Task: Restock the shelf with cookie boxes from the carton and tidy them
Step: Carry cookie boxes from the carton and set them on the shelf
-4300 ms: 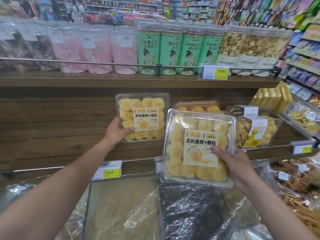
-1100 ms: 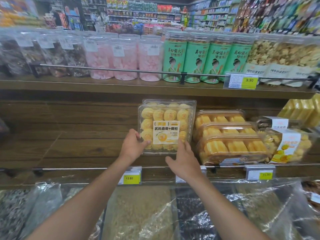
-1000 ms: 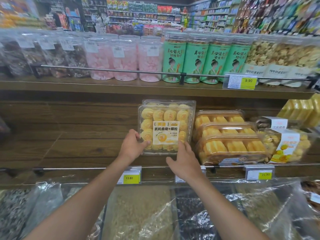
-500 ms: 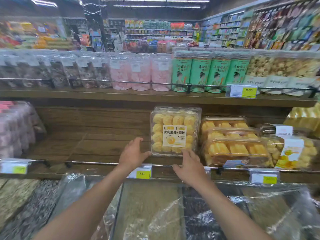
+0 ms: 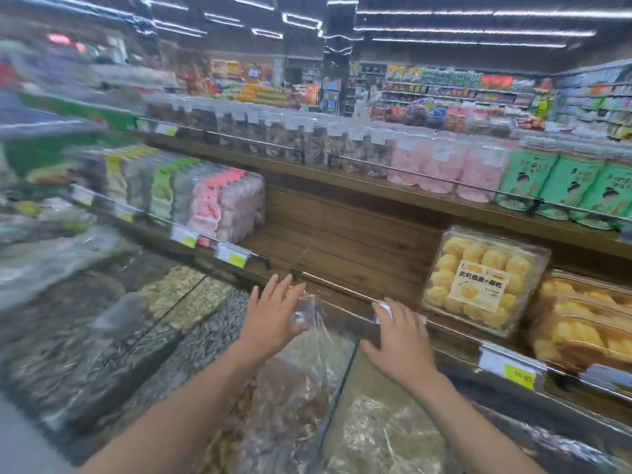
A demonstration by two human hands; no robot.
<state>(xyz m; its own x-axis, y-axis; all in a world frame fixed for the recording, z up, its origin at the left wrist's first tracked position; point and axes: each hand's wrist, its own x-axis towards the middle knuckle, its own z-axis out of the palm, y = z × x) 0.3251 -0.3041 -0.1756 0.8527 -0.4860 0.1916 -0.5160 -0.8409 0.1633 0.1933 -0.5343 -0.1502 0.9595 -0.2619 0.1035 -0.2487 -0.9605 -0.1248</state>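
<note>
A clear cookie box (image 5: 482, 280) of round yellow cookies with a white and yellow label stands upright on the wooden shelf (image 5: 349, 258) at the right, leaning on another box behind it. My left hand (image 5: 273, 311) and my right hand (image 5: 400, 340) are both empty with fingers spread, hovering over the shelf's front rail, left of the box and apart from it. The carton is not in view.
Trays of yellow pastries (image 5: 588, 323) sit right of the cookie box. Pink and green packs (image 5: 212, 203) stand at the shelf's left end. Jars (image 5: 448, 165) line the upper shelf. Bulk bins under plastic film (image 5: 307, 398) lie below my hands.
Both hands have let go of the cookie box and drawn back over the front rail. My view has swung left, so the box now sits at the right.
</note>
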